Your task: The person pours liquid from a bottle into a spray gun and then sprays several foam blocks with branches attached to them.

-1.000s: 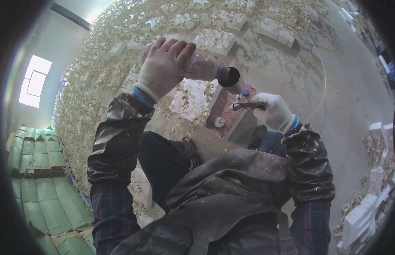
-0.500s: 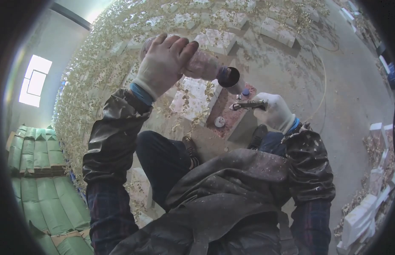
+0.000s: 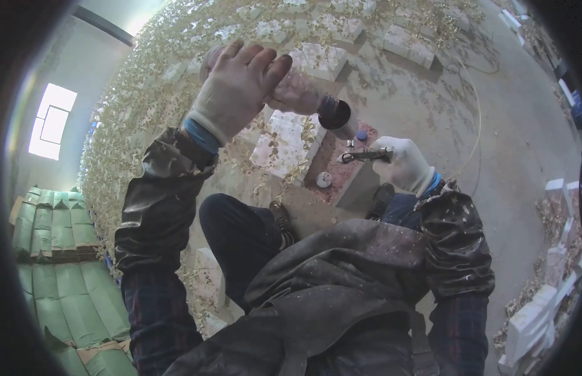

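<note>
My left hand [image 3: 234, 91], in a white glove with stained fingertips, is wrapped round a clear plastic bottle [image 3: 297, 93] with pinkish smears. The bottle tilts down to the right, its neck at the mouth of a dark-lined metal cup [image 3: 346, 122]. In my gloved right hand [image 3: 403, 164] is a spray gun [image 3: 366, 155], its nozzle end pointing left, just below the cup. Whether liquid runs from the bottle, I cannot make out. Beneath the gun lies a pink-stained block [image 3: 328, 156] carrying a blue cap [image 3: 362, 135] and a small white round lid or pot [image 3: 324, 180].
Rows of white foam blocks [image 3: 410, 47] bear stems with pale gold leaves [image 3: 147, 88]. A thin hose [image 3: 478, 119] curves over the floor at right. Green sacks [image 3: 72, 301] are stacked at lower left; foam pieces [image 3: 532, 319] lie at lower right.
My left hand and the bottle have shifted slightly up and to the left. The cup shows a little more upright, while the spray gun and my right hand have hardly moved.
</note>
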A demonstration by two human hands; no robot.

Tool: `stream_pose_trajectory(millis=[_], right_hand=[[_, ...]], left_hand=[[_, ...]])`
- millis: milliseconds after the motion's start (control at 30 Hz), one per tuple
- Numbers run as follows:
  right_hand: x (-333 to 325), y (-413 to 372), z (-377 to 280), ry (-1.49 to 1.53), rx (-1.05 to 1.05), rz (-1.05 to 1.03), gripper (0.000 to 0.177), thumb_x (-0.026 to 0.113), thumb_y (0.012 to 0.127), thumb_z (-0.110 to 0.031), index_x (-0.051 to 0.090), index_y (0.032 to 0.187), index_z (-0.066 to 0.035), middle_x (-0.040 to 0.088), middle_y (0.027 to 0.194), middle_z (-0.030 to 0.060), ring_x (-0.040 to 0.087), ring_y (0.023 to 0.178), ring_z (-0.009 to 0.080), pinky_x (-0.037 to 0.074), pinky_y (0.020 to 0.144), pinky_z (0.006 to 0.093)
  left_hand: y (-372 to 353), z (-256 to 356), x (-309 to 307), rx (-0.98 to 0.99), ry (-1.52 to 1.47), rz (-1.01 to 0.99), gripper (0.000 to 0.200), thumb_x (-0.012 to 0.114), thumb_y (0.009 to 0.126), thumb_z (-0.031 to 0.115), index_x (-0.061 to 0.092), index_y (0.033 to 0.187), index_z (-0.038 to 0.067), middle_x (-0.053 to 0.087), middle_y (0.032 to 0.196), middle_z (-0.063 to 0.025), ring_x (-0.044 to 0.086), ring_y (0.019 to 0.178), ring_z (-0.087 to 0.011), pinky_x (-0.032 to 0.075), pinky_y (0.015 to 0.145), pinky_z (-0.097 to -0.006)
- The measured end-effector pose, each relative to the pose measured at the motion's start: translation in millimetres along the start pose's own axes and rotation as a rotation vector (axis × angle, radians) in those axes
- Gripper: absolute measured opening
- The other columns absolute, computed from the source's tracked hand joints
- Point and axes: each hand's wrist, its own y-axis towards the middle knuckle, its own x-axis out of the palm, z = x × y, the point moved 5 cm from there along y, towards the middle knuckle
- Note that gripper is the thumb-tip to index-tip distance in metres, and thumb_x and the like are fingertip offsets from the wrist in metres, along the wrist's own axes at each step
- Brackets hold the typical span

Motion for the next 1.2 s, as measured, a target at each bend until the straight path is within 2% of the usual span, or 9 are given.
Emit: stream_pose_trajectory(millis=[200,300,400,600,833,900,1000,1100,1200], right_hand=[[-1,1,-1,0.008,0.028,-0.023,0.022,0.058,0.071,0.000,0.069,0.090,-0.001,0.068,0.085,0.0083,0.059,0.072,0.0206,0.050,0.069,0.0322],[-2,1,-6,0.073,-0.012,0.029,0.020,0.056,0.071,-0.002,0.068,0.087,-0.002,0.063,0.076,0.0054,0.048,0.062,0.0178,0.040,0.057,0.0312],[-2,0,-3,0.024,-0.030,0.025,0.021,0.057,0.069,-0.002,0.068,0.086,-0.002,0.066,0.080,0.0072,0.054,0.066,0.0198,0.046,0.062,0.0321],[-2,0,-3,0.034,-0.023,0.029,0.016,0.057,0.072,-0.002,0.067,0.084,-0.002,0.063,0.077,0.0061,0.051,0.063,0.0197,0.043,0.058,0.0315],[-2,1,-1,0.031,0.008,-0.014,0.019,0.058,0.072,-0.002,0.068,0.088,-0.002,0.065,0.080,0.0066,0.053,0.065,0.0195,0.044,0.060,0.0316],[-1,2,1,0.035,0.017,-0.023,0.017,0.057,0.070,-0.001,0.067,0.084,-0.003,0.061,0.076,0.0048,0.048,0.062,0.0185,0.041,0.058,0.0312],[-2,4,2,0.004,0.030,-0.049,0.023,0.059,0.076,0.005,0.070,0.096,0.001,0.070,0.094,0.0104,0.064,0.081,0.0212,0.053,0.075,0.0309],[-11,4,-10,0.014,-0.100,0.106,0.016,0.053,0.071,0.004,0.064,0.081,-0.003,0.059,0.070,0.0034,0.046,0.058,0.0169,0.040,0.055,0.0306],[-11,3,-3,0.078,-0.093,0.099,0.019,0.058,0.077,0.007,0.069,0.090,-0.002,0.067,0.081,0.0072,0.060,0.070,0.0191,0.050,0.064,0.0315]], left_hand=[[5,-1,-4,0.011,0.015,-0.005,0.047,0.076,0.076,0.006,0.057,0.119,0.011,0.062,0.112,-0.0091,0.062,0.103,-0.0260,0.051,0.095,-0.0468],[7,0,-7,0.007,0.031,0.008,0.048,0.076,0.076,0.006,0.058,0.119,0.012,0.062,0.112,-0.0090,0.063,0.102,-0.0261,0.051,0.096,-0.0461],[10,-1,-9,0.009,0.018,0.004,0.048,0.077,0.075,0.006,0.058,0.118,0.013,0.063,0.112,-0.0087,0.064,0.100,-0.0258,0.053,0.093,-0.0457],[14,-1,-16,0.031,0.045,0.069,0.045,0.078,0.072,0.004,0.059,0.112,0.013,0.063,0.102,-0.0066,0.064,0.090,-0.0233,0.055,0.088,-0.0444],[9,-3,-11,-0.010,-0.019,0.053,0.043,0.071,0.079,0.005,0.056,0.118,0.012,0.062,0.108,-0.0082,0.063,0.096,-0.0271,0.052,0.092,-0.0480],[5,-5,-7,-0.053,-0.044,-0.004,0.041,0.068,0.085,0.011,0.057,0.124,0.012,0.065,0.114,-0.0096,0.063,0.104,-0.0287,0.051,0.095,-0.0486],[-10,3,5,-0.160,-0.082,-0.091,0.053,0.073,0.081,0.013,0.053,0.130,0.013,0.066,0.116,-0.0066,0.064,0.106,-0.0248,0.049,0.101,-0.0456],[-32,13,25,-0.266,-0.209,-0.054,0.058,0.066,0.073,0.017,0.053,0.128,0.005,0.065,0.113,-0.0146,0.064,0.103,-0.0330,0.049,0.095,-0.0515],[-42,19,42,-0.454,-0.266,-0.103,0.061,0.065,0.078,0.025,0.049,0.134,0.009,0.061,0.124,-0.0137,0.059,0.114,-0.0344,0.049,0.094,-0.0527]])
